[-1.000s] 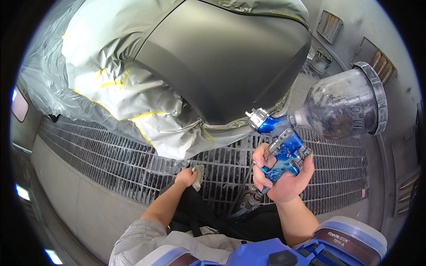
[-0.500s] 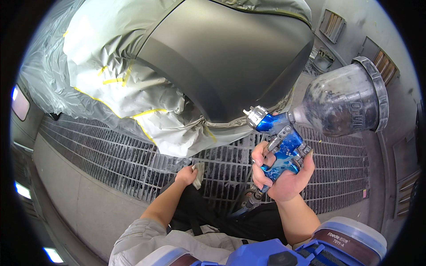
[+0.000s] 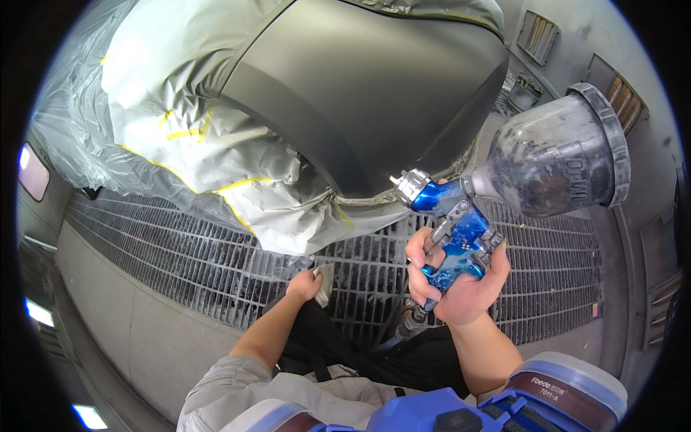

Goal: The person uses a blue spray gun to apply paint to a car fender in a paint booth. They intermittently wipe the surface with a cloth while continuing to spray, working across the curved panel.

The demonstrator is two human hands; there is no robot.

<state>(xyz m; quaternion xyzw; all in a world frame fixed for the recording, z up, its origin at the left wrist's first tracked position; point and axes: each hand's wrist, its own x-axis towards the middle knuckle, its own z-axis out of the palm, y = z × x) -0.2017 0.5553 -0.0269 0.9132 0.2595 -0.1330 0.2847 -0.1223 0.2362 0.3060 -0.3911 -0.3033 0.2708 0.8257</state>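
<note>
My right hand (image 3: pixel 464 288) is wrapped round the handle of a blue and silver spray gun (image 3: pixel 461 234). Its nozzle points left, and a cloudy, paint-stained cup (image 3: pixel 551 158) with a grey lid juts out to the right. An air hose fitting (image 3: pixel 409 325) hangs from the bottom of the handle. Low in front of my legs, my left hand (image 3: pixel 305 285) is closed on a pale folded cloth (image 3: pixel 324 285). Beyond both hands stands a matte grey car body panel (image 3: pixel 367 93), framed by pale masking film (image 3: pixel 155 65) with yellow tape; hand and gun are apart from it.
Metal floor grating (image 3: pixel 194 252) runs beneath me and up to the car. A metal can (image 3: pixel 525 93) stands at the far right by the wall, which has slatted vents (image 3: pixel 538 37). A blue respirator (image 3: pixel 446 410) shows at the lower edge.
The spray gun has shifted very slightly left, its cup tipping up a little. My left hand with the cloth stays almost where it was.
</note>
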